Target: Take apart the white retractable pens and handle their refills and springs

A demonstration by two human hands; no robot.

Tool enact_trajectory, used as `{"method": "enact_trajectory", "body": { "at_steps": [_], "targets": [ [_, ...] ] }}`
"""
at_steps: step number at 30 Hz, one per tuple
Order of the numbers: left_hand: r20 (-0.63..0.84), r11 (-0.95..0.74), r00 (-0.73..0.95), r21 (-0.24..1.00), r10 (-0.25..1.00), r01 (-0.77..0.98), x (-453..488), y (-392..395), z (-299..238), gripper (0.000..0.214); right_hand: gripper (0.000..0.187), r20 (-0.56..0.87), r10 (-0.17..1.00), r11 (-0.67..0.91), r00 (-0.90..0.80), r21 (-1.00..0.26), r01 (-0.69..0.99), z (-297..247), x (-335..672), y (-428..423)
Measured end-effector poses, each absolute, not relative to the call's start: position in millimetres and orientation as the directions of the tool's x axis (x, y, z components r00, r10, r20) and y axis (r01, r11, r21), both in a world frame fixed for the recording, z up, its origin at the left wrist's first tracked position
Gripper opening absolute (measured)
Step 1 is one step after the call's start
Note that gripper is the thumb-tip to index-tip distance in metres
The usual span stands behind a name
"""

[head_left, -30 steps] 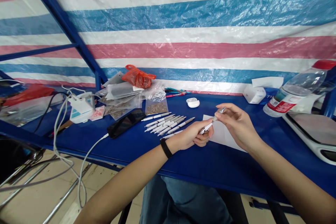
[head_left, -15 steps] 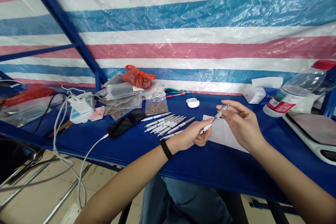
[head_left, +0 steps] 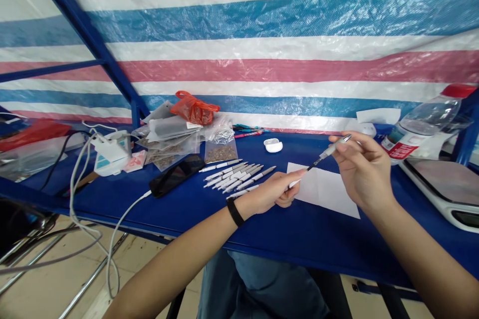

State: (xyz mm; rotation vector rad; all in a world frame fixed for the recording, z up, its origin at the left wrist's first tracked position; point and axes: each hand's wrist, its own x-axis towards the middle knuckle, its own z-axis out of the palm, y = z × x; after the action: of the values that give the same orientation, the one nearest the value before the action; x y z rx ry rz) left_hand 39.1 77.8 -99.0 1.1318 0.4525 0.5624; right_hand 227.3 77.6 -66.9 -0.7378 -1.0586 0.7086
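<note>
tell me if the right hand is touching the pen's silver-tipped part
Touching. The head view shows the right hand pinching the pen's silver-tipped part, its metal tip sticking out.

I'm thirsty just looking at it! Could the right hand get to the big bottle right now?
Probably yes: the right hand looks near the bottle, and nothing seems to stand between them. But it's holding one end of a pen, so it might need to let go first.

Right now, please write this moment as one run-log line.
left grip: on pen barrel; right grip: on pen's tip section; white paper: on blue desk
</note>
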Motion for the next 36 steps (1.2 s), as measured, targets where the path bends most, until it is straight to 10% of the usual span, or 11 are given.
{"method": "enact_trajectory", "body": {
  "at_steps": [12, 20, 25, 36],
  "targets": [
    [-0.09, 0.305, 0.77, 0.942, 0.632, -0.141, 38.4, 76.4, -96.2, 0.062, 0.015, 0.446, 0.767, 0.583, 0.46, -0.785, -0.211, -55.4, 234.3, 79.9],
    [-0.067, 0.325, 0.759, 0.925, 0.648, -0.197, 39.5, 77.8, -99.5, 0.062, 0.014, 0.19, 0.966, 0.229, 0.175, -0.943, -0.241, -54.6, 221.8, 67.7],
    [-0.065, 0.341, 0.754, 0.915, 0.654, -0.217, 40.7, 78.3, -100.0, 0.063, 0.033, 0.272, 0.961, 0.273, 0.043, -0.961, -0.044, -61.9, 214.2, 64.6],
    [-0.063, 0.325, 0.754, 0.923, 0.654, -0.205, 39.7, 77.6, -100.3, 0.061, 0.05, 0.304, 0.901, 0.314, 0.308, -0.949, 0.017, -59.7, 227.4, 74.7]
  ]
}}
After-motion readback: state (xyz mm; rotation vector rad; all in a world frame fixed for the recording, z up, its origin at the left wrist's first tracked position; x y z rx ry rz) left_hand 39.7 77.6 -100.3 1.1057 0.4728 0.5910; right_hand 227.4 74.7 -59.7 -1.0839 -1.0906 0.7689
